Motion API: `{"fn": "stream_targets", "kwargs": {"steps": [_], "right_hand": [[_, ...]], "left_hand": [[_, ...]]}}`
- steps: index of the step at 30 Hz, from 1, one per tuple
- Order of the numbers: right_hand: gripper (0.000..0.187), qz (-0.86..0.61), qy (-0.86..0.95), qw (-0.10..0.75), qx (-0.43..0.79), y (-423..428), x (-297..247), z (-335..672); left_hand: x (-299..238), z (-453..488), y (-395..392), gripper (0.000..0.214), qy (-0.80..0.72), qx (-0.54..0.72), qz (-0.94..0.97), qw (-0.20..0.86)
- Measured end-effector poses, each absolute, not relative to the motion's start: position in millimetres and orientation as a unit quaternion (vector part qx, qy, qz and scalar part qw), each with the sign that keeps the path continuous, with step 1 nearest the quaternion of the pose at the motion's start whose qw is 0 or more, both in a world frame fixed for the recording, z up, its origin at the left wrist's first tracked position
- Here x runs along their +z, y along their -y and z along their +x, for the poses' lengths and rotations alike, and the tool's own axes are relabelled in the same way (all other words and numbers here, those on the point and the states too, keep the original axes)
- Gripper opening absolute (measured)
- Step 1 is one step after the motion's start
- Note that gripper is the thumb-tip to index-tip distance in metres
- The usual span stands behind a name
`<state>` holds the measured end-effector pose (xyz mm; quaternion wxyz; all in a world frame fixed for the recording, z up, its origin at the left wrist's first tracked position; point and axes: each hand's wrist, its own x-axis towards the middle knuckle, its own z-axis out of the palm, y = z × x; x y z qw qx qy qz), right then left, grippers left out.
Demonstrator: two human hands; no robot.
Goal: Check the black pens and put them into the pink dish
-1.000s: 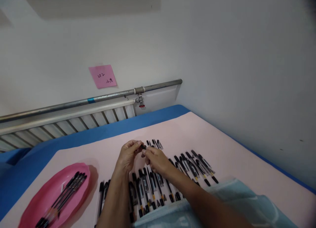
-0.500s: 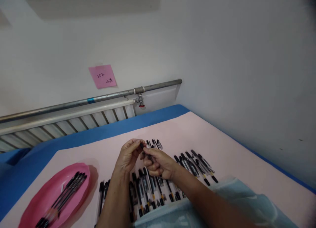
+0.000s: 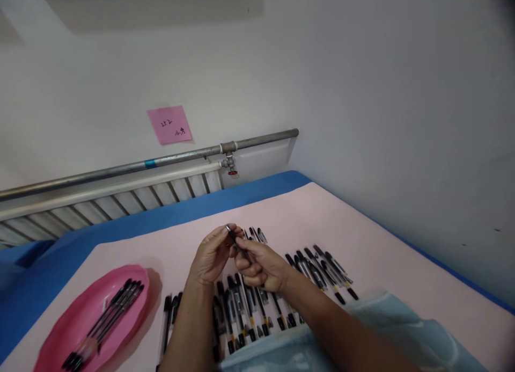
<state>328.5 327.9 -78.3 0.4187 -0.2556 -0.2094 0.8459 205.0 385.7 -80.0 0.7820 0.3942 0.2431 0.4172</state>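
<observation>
Between my two hands, above the pink sheet, is a dark pen [image 3: 233, 236] tilted up to the left, its shiny tip showing at the upper end. My right hand [image 3: 261, 264] is closed around the lower part, thumb along the barrel. At the upper end, the thumb and fingers of my left hand [image 3: 210, 256] pinch together; part of that grip is hidden. Below my wrists lie rows of black-and-clear pen parts [image 3: 237, 302], some with yellow bands. A second group of pen parts [image 3: 316, 270] lies to the right, and a few more pen parts [image 3: 257, 234] lie just beyond my hands.
On the left, a pink oval dish [image 3: 52, 345] holds several black pens [image 3: 115, 310]. Pink sheeting [image 3: 341, 216] covers a blue table [image 3: 277, 184]. Behind it are a white radiator [image 3: 132, 200] and a metal pipe [image 3: 181, 158]. Light-blue cloth [image 3: 406, 329] covers the near edge.
The pen's upper end between my fingers was black and mostly covered; now a shiny tip and more barrel show. My hands are nearly in the same place.
</observation>
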Motion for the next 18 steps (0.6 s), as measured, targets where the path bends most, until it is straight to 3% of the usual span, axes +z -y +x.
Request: {"fn": "stream_targets", "kwargs": {"steps": [18], "right_hand": [[0.027, -0.484, 0.348, 0.51, 0.62, -330.5, -86.2, 314.8]], "left_hand": [[-82.9, 210.2, -389.2, 0.018, -0.269, 0.43, 0.363, 0.782]]}}
